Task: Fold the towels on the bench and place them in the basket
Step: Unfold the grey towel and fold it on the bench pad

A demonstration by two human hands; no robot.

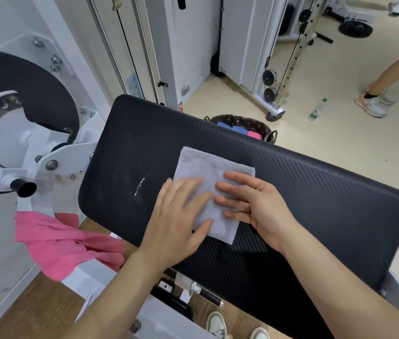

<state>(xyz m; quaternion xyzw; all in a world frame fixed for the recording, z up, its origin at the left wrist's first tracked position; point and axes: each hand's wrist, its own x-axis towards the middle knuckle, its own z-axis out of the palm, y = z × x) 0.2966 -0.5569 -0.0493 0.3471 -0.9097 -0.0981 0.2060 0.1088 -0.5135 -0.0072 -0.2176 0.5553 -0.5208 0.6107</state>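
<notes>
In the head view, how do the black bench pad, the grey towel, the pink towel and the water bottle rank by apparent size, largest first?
1. black bench pad
2. pink towel and grey towel: about alike; the grey one is partly covered.
3. water bottle: smallest, though it stands farther away.

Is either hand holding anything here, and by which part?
Nothing is gripped: the left hand and right hand lie flat on the folded grey towel on the bench.

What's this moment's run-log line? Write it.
step: flattening fold | left hand: flat on grey towel | right hand: flat on it | basket: folded towels inside | pink towel: unfolded
</notes>
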